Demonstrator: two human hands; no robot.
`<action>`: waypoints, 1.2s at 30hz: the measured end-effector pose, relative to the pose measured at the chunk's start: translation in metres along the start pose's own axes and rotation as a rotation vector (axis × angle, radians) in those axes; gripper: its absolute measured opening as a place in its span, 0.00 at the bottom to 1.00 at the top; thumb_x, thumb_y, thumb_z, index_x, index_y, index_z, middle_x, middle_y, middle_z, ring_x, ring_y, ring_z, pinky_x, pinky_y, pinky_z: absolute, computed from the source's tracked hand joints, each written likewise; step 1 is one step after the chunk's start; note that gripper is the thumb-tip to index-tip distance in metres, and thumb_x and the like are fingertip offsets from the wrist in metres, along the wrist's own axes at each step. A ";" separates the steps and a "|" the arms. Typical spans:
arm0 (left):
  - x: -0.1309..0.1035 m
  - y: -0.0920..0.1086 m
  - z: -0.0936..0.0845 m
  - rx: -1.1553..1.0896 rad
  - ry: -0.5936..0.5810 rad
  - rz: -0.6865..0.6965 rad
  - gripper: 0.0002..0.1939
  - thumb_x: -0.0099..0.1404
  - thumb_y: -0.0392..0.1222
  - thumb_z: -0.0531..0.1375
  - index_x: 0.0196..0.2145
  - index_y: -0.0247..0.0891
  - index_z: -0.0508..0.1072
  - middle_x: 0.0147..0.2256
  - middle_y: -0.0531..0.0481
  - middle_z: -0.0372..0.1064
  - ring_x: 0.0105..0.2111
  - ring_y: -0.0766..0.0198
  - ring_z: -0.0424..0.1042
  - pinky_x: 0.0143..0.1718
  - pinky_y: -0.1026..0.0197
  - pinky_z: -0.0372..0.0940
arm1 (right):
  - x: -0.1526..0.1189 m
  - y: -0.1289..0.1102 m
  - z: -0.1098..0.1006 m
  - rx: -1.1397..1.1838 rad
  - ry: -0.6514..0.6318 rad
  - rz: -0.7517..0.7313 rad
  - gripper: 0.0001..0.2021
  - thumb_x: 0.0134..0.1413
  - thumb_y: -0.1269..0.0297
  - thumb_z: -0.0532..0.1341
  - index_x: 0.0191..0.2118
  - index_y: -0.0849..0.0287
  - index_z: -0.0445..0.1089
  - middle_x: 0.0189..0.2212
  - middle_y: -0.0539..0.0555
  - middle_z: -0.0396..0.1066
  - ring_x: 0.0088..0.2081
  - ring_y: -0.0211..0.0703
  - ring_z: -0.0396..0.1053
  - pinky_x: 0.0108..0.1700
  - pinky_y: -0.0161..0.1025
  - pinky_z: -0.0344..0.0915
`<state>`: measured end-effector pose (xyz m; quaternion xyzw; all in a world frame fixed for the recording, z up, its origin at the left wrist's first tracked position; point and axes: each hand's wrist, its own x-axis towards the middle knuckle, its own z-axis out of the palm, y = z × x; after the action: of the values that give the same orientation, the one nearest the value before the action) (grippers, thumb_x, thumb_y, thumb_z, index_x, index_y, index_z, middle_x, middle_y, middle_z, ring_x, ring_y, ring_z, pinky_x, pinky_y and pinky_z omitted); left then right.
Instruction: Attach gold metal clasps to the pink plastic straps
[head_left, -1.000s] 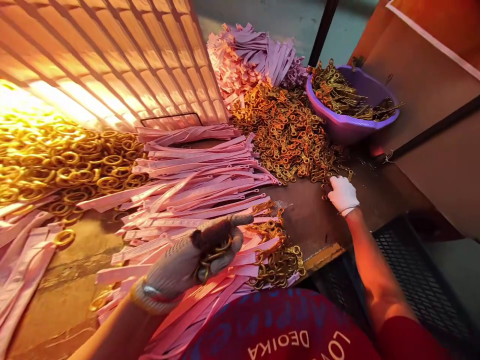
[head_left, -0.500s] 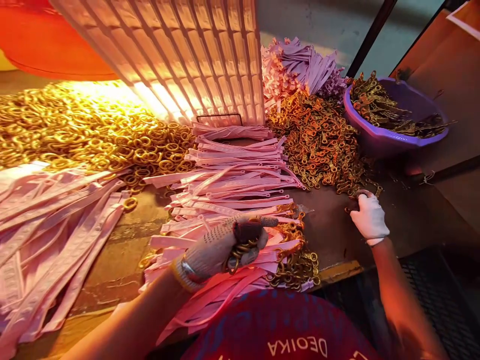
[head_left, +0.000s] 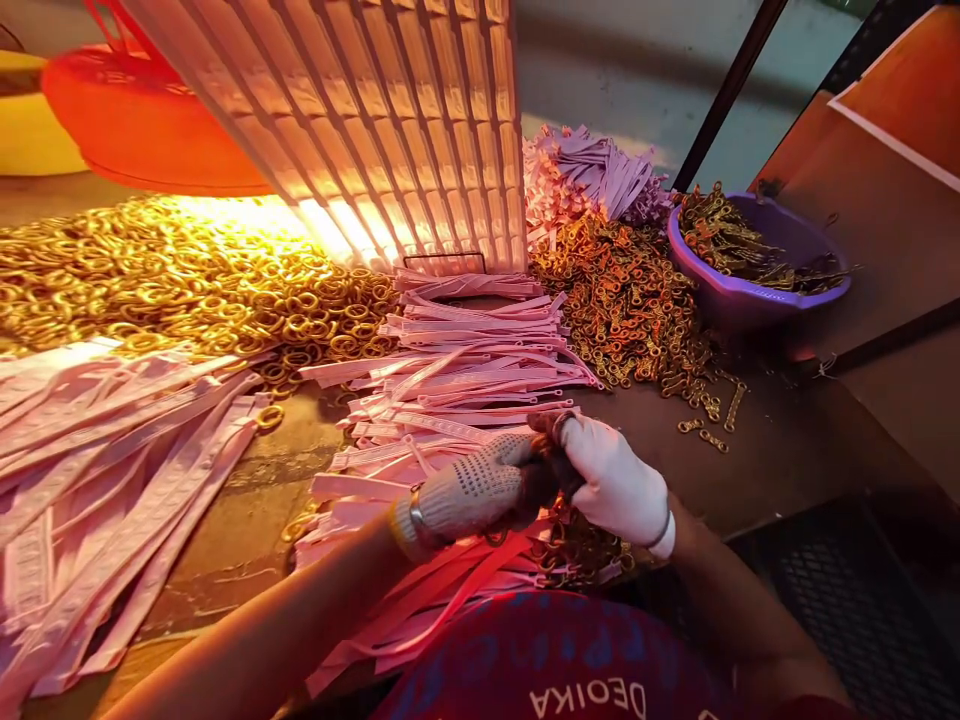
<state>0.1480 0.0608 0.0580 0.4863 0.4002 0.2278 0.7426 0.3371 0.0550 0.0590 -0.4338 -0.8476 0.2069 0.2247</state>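
My left hand [head_left: 480,485], in a grey dotted work glove, is curled over the near part of the pink straps [head_left: 472,385]. Its fingertips are dark, and a bit of gold metal shows under the palm. My right hand [head_left: 619,485], in a white glove with dark fingertips, meets it, fingers pinched together. Whatever lies between the fingertips is hidden. Just below the hands, gold metal fittings [head_left: 555,565] hang at the right ends of the nearest straps.
Gold rings [head_left: 187,280] are heaped at the left, behind more pink straps [head_left: 90,480]. Small gold connectors [head_left: 622,300] form a pile at the right, beside a purple basin [head_left: 780,290]. A ribbed translucent panel [head_left: 390,130] stands behind the straps, near a red lamp-like shade [head_left: 142,130].
My right hand has moved left from the edge of the connector pile to meet my left hand. My left hand has turned, palm and gold rings now mostly hidden. The view has shifted slightly.
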 end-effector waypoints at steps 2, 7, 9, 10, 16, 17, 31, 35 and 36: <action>-0.002 -0.004 0.002 -0.047 -0.023 0.026 0.11 0.59 0.47 0.65 0.32 0.38 0.71 0.19 0.56 0.63 0.14 0.72 0.55 0.13 0.70 0.51 | -0.005 0.003 0.007 0.299 0.182 0.067 0.24 0.55 0.74 0.59 0.59 0.55 0.69 0.47 0.57 0.76 0.47 0.48 0.74 0.52 0.44 0.73; -0.002 -0.022 0.017 -0.247 0.122 0.083 0.17 0.63 0.53 0.66 0.38 0.37 0.70 0.18 0.59 0.59 0.15 0.73 0.51 0.14 0.71 0.49 | -0.011 0.003 0.040 0.740 0.508 0.277 0.22 0.59 0.62 0.66 0.59 0.52 0.70 0.48 0.55 0.77 0.48 0.49 0.75 0.53 0.48 0.75; -0.003 -0.027 0.022 -0.329 0.183 0.105 0.18 0.62 0.53 0.67 0.38 0.37 0.70 0.18 0.59 0.58 0.15 0.74 0.50 0.15 0.71 0.48 | -0.013 0.001 0.048 0.732 0.546 0.311 0.22 0.59 0.60 0.67 0.59 0.51 0.70 0.48 0.56 0.77 0.50 0.51 0.75 0.55 0.50 0.75; -0.003 -0.029 0.023 -0.352 0.210 0.110 0.18 0.62 0.53 0.68 0.38 0.37 0.70 0.18 0.60 0.59 0.15 0.74 0.50 0.15 0.71 0.48 | -0.013 0.001 0.051 0.720 0.553 0.316 0.22 0.60 0.60 0.66 0.59 0.51 0.69 0.49 0.56 0.77 0.51 0.52 0.74 0.56 0.50 0.74; -0.010 -0.027 0.021 -0.265 0.273 0.110 0.19 0.63 0.55 0.67 0.39 0.36 0.72 0.21 0.58 0.62 0.16 0.74 0.53 0.16 0.71 0.51 | -0.016 -0.001 0.045 0.596 0.481 0.249 0.20 0.59 0.69 0.64 0.57 0.52 0.70 0.49 0.55 0.77 0.47 0.46 0.76 0.54 0.44 0.74; -0.011 -0.026 0.021 -0.236 0.285 0.109 0.19 0.63 0.55 0.67 0.39 0.36 0.72 0.22 0.57 0.63 0.16 0.73 0.54 0.16 0.70 0.52 | -0.017 -0.002 0.043 0.579 0.444 0.247 0.20 0.58 0.70 0.63 0.56 0.53 0.70 0.48 0.55 0.78 0.46 0.46 0.76 0.52 0.43 0.74; -0.004 -0.023 -0.001 -0.076 0.202 0.079 0.20 0.66 0.58 0.62 0.28 0.39 0.66 0.18 0.57 0.59 0.16 0.72 0.54 0.16 0.69 0.51 | -0.010 -0.010 0.022 -0.489 0.016 0.082 0.05 0.50 0.66 0.62 0.35 0.57 0.68 0.32 0.59 0.71 0.36 0.54 0.65 0.41 0.47 0.64; 0.002 -0.020 -0.008 -0.170 0.135 -0.038 0.21 0.63 0.58 0.62 0.27 0.39 0.64 0.17 0.57 0.58 0.14 0.73 0.50 0.14 0.70 0.46 | -0.009 -0.005 0.025 -0.402 0.003 0.080 0.07 0.59 0.61 0.61 0.33 0.58 0.69 0.29 0.58 0.71 0.32 0.50 0.66 0.37 0.44 0.60; 0.005 -0.017 -0.012 -0.159 0.115 -0.067 0.21 0.63 0.59 0.62 0.27 0.39 0.64 0.17 0.57 0.58 0.14 0.73 0.50 0.14 0.70 0.45 | -0.009 -0.001 0.025 -0.345 0.016 0.092 0.08 0.61 0.60 0.60 0.33 0.57 0.69 0.28 0.57 0.70 0.31 0.49 0.66 0.36 0.42 0.59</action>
<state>0.1408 0.0638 0.0383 0.3982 0.4388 0.2613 0.7620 0.3268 0.0428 0.0371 -0.5059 -0.8480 0.0649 0.1441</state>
